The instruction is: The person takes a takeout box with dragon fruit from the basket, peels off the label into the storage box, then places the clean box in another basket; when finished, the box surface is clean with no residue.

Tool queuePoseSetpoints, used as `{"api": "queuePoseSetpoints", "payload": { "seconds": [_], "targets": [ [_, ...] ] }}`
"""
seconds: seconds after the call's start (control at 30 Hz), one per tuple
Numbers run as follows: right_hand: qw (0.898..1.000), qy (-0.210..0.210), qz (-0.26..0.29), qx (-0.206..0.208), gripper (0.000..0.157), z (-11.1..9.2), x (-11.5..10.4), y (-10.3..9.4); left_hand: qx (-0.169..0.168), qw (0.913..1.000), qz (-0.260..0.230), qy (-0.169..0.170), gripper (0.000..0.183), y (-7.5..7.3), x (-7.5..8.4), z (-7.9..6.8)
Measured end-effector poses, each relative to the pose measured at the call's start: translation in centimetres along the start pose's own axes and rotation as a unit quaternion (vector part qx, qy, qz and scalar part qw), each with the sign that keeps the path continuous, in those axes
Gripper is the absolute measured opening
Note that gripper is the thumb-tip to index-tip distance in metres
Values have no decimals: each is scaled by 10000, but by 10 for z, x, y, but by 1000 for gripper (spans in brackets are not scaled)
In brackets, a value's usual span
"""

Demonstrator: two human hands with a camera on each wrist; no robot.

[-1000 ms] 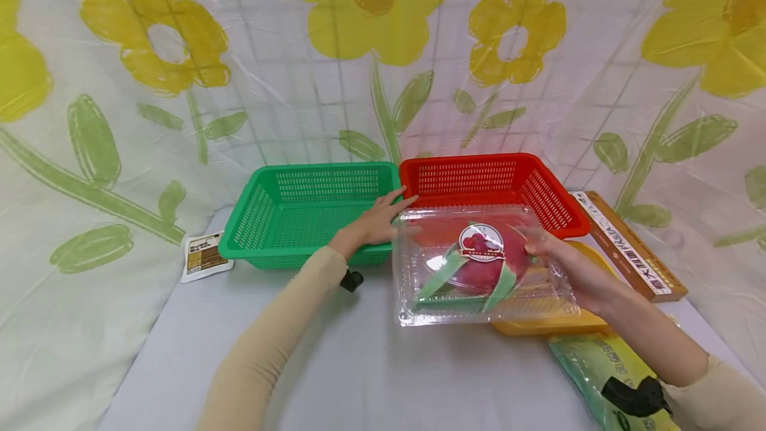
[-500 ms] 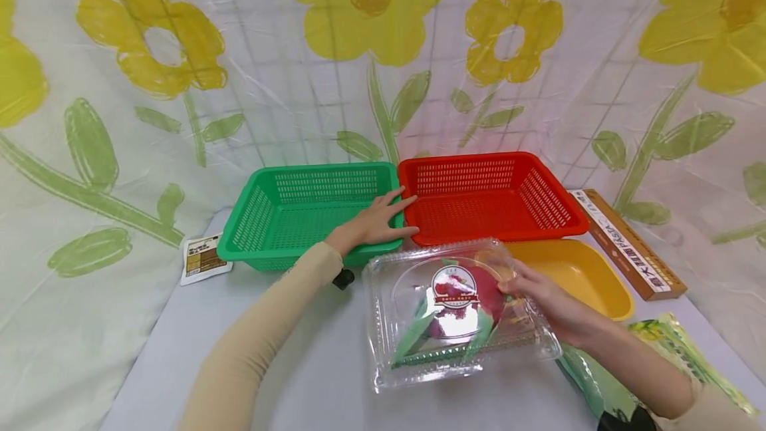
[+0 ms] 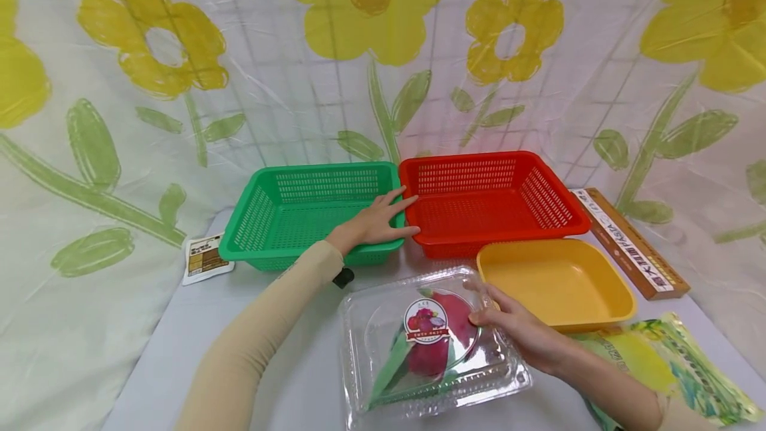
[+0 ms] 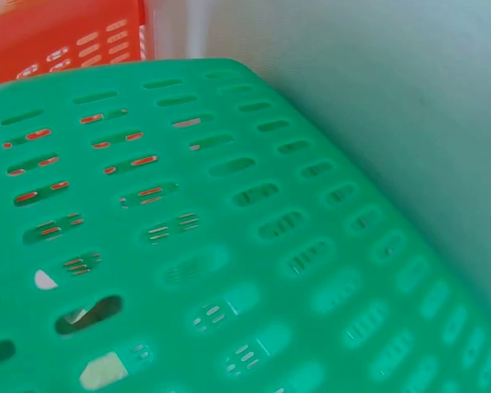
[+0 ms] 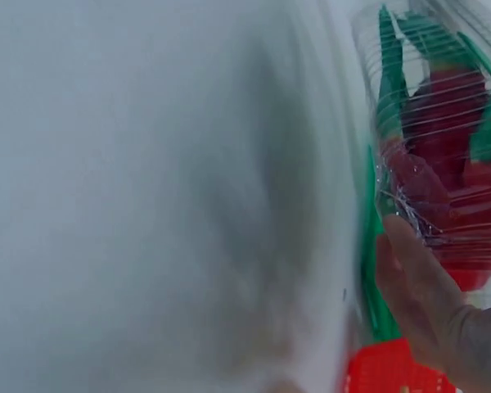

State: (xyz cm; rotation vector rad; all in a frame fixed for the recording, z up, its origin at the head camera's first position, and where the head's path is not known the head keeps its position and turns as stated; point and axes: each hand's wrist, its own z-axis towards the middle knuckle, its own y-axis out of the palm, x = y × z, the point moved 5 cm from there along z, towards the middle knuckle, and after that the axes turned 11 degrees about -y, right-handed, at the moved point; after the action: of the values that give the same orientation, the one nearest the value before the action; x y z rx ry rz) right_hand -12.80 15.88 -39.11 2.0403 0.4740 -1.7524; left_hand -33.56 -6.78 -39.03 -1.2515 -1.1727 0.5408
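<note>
My right hand [image 3: 514, 331] grips the right side of a clear plastic clamshell box [image 3: 368, 331], thumb on its lid. A pink-red dragon fruit [image 3: 427, 359] with green leaf-like scales shows through the lid, behind a round label [image 3: 426, 321]. The box is held low over the table's front half. In the right wrist view the fingers [image 5: 425, 278] press the box beside the fruit [image 5: 446, 123]. My left hand [image 3: 377, 223] lies spread across the right rim of the green basket [image 3: 311, 211], its fingertips at the red basket's edge. The left wrist view shows the green basket's slotted wall [image 4: 196, 205].
Right of the green basket stands the red basket [image 3: 479, 211]. A yellow tray [image 3: 556, 285] sits before it, and a brown pasta box [image 3: 634, 245] lies farther right. A green and yellow packet [image 3: 664, 364] lies at front right; a small white and brown pouch [image 3: 203, 259] lies at left.
My right hand has brought the clamshell box toward me and to the left, away from the red basket, uncovering the yellow tray. My left hand has stayed at the basket rims.
</note>
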Motion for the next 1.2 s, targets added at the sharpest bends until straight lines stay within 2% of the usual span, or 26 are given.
{"api": "queuePoseSetpoints", "payload": {
  "seconds": [0.4,0.63,0.9,1.2],
  "targets": [
    [9987,-300,335,230,73,7,21,20,-23,10000,39,-10,83,0,2,-2],
    [9979,-368,380,365,73,11,33,19,-62,9999,23,-85,82,-2,3,-3],
    [9971,-143,213,710,73,16,46,12,-88,9999,107,-68,82,-1,3,0],
    [9986,-207,20,486,75,17,46,8,-68,9999,111,-24,82,-1,2,-1]
  ]
}}
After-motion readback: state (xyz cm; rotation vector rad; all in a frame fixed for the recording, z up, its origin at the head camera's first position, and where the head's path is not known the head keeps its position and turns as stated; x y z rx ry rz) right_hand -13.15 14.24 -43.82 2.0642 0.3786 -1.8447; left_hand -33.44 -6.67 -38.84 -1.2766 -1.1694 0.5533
